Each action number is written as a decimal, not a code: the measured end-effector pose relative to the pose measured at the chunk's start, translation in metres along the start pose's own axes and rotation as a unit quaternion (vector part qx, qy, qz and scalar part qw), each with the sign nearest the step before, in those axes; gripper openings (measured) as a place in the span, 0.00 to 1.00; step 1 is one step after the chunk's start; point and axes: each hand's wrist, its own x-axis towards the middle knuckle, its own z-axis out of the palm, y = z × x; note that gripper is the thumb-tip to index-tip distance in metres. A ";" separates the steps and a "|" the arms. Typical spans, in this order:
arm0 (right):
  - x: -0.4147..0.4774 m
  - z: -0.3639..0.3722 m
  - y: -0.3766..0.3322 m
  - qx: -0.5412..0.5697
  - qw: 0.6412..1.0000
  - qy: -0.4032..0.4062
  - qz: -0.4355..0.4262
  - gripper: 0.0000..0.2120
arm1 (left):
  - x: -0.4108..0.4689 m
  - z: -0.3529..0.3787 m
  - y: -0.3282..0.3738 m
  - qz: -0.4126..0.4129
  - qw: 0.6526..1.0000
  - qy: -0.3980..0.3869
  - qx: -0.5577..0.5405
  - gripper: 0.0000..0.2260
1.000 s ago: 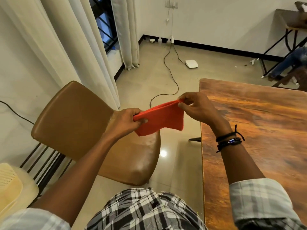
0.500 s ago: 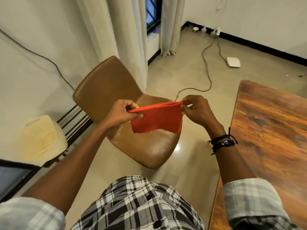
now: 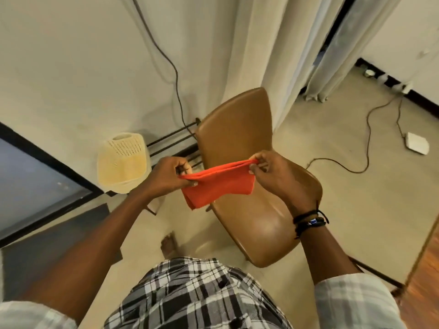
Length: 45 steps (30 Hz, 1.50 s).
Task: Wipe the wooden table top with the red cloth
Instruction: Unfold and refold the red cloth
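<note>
Nearest to the wearer, a plaid shirt (image 3: 190, 295) fills the lower edge of the head view, with a rolled plaid sleeve on each forearm. At the lower right, a narrow strip of the wooden tabletop (image 3: 426, 283) enters the picture; nothing rests on the visible part. A bare foot (image 3: 169, 243) stands on the pale floor just ahead of the shirt.

Both arms extend forward. The left hand (image 3: 164, 179) pinches the left end of the red cloth (image 3: 218, 188) between thumb and curled fingers. The right hand (image 3: 280, 176) pinches the upper right corner between thumb and fingertips; dark corded bracelets (image 3: 308, 222) circle its wrist. Each grip is closed on the fabric.

The cloth is stretched taut along its top edge between the two hands, and the rest hangs below in a folded panel. It is held in the air over the left edge of a brown chair (image 3: 240, 136), touching neither the seat nor the tabletop, and well apart from the tabletop strip.

Beyond the chair:
- a cream perforated basket (image 3: 123, 162) sits inverted on the floor by the wall;
- a dark-framed panel (image 3: 28, 186) lies at the left;
- a black cable (image 3: 166, 60) runs down the wall;
- pale curtains (image 3: 261, 43) hang behind the chair back;
- a white box (image 3: 417, 146) lies on the floor at the far right, with a cable leading to it.
</note>
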 end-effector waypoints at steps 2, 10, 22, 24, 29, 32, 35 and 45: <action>0.023 0.035 -0.020 0.002 0.999 -0.034 0.000 0.05 | -0.001 -0.030 -0.033 -0.017 1.000 0.006 0.007 0.12; 0.109 0.179 -0.100 -0.003 0.990 -0.138 -0.018 0.06 | 0.010 -0.154 -0.153 -0.119 0.988 0.090 0.031 0.13; 0.236 0.343 -0.146 -0.025 0.962 -0.271 -0.016 0.08 | 0.054 -0.229 -0.308 -0.208 0.964 0.152 0.070 0.05; 0.259 0.369 -0.143 -0.016 0.957 -0.289 -0.012 0.07 | 0.069 -0.232 -0.330 -0.228 0.958 0.162 0.068 0.04; 0.317 0.426 -0.131 -0.028 0.970 -0.240 -0.025 0.06 | 0.114 -0.232 -0.380 -0.261 0.942 0.202 0.058 0.04; 0.333 0.448 -0.123 -0.028 0.985 -0.157 -0.067 0.06 | 0.131 -0.221 -0.404 -0.255 0.935 0.241 0.054 0.05; 0.325 0.461 -0.101 -0.020 0.982 -0.147 -0.119 0.07 | 0.129 -0.195 -0.425 -0.215 0.948 0.223 0.069 0.07; 0.271 0.491 -0.058 -0.313 0.835 -0.276 -0.358 0.21 | 0.111 -0.129 -0.452 -0.179 0.927 -0.052 0.327 0.16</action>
